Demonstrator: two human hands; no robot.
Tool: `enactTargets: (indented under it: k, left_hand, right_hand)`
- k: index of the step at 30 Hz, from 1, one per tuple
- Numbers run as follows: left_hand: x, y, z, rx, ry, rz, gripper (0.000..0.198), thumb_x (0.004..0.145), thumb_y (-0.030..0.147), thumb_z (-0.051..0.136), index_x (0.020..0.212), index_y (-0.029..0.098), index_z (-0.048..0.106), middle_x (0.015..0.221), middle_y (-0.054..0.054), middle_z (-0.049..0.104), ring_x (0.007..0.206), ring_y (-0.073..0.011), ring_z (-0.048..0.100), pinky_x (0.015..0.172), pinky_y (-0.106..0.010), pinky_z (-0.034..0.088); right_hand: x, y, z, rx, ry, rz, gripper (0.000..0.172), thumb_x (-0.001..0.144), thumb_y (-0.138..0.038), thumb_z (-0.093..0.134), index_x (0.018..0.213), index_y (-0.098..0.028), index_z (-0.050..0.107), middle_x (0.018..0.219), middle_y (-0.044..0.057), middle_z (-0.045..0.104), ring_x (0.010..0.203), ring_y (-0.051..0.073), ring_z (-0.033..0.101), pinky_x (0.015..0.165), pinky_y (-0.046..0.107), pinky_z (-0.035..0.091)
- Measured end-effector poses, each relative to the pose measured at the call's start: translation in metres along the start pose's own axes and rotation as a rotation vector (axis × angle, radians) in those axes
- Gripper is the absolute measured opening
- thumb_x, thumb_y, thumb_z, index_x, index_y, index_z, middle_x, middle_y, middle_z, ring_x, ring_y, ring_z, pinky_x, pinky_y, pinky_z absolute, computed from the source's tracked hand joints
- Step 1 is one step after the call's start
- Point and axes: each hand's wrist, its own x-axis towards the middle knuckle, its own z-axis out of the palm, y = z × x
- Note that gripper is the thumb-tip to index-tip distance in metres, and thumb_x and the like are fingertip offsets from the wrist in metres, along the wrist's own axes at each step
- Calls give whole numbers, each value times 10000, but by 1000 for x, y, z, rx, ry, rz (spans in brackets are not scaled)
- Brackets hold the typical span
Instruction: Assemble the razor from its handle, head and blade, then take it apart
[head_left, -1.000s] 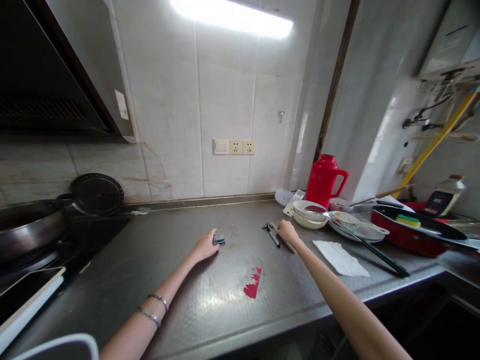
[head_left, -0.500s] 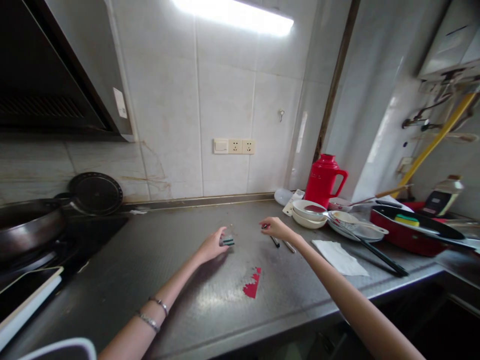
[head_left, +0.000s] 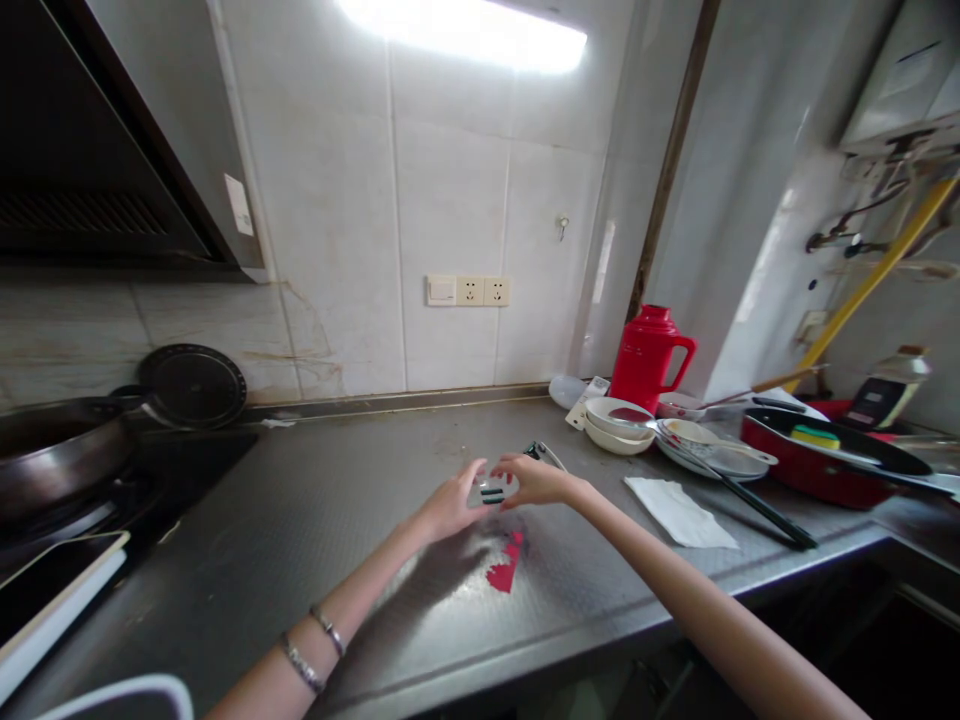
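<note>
Arms forward, my left hand (head_left: 448, 504) pinches one clear case (head_left: 480, 484) with two dark bars (head_left: 492, 491); my right hand (head_left: 538, 483) arches round it, clamped or not, I can't tell.

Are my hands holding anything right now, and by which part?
A small clear object with dark strips: the left hand holds its left side; the right hand is at its right side, grip unclear.

1 glaring lamp (head_left: 465, 30), soft shadows, stretched edges

Right hand (head_left: 537, 482) moved from dark-headed tool (head_left: 534, 450) to clear case (head_left: 491, 495).
</note>
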Motion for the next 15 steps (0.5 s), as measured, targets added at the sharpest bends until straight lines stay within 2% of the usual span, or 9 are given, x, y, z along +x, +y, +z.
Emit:
enactTargets:
  k: [4, 6, 9, 12, 15]
  left_hand:
    - [-4, -10, -7, 15, 31, -20, 596, 785, 376, 530, 1319, 201, 333, 1304, -105, 481, 1148, -212, 492, 963, -345, 381]
    - [-7, -19, -14, 42, 49, -47, 536, 809, 371, 492, 1296, 192, 360, 1299, -102, 486, 1132, -203, 503, 963, -344, 383]
    - [-13, -35, -24, 80, 92, -109, 478, 829, 366, 451, 1262, 173, 392, 1275, -108, 505, 1086, -192, 532, 944, -336, 400]
    - [-19, -48, -30, 104, 112, -160, 438, 833, 346, 436, 1236, 177, 416, 1250, -106, 526, 1052, -189, 552, 934, -340, 410]
    - [-22, -58, -33, 122, 121, -184, 412, 831, 334, 433, 1214, 183, 435, 1224, -100, 546, 1036, -189, 561, 924, -345, 417]
  right_hand:
    - [-15, 29, -25, 10, 39, 85, 514, 584, -319, 728, 1068, -169, 644, 965, 63, 613, 770, 168, 586, 719, 245, 439]
    - [-28, 54, -43, 22, 54, 167, 480, 580, -292, 724, 1041, -174, 663, 943, 55, 633, 780, 174, 597, 734, 242, 440]
    - [-48, 97, -64, 23, 48, 366, 518, 555, -209, 723, 1066, -159, 653, 1020, 79, 643, 795, 190, 606, 730, 251, 450]
    - [-61, 133, -68, -36, -37, 521, 547, 528, -142, 720, 1071, -127, 652, 1003, 108, 663, 810, 217, 617, 708, 257, 458]
    - [-65, 155, -59, -68, -84, 620, 561, 514, -116, 715, 1072, -124, 654, 991, 118, 671, 822, 230, 625, 665, 247, 466]
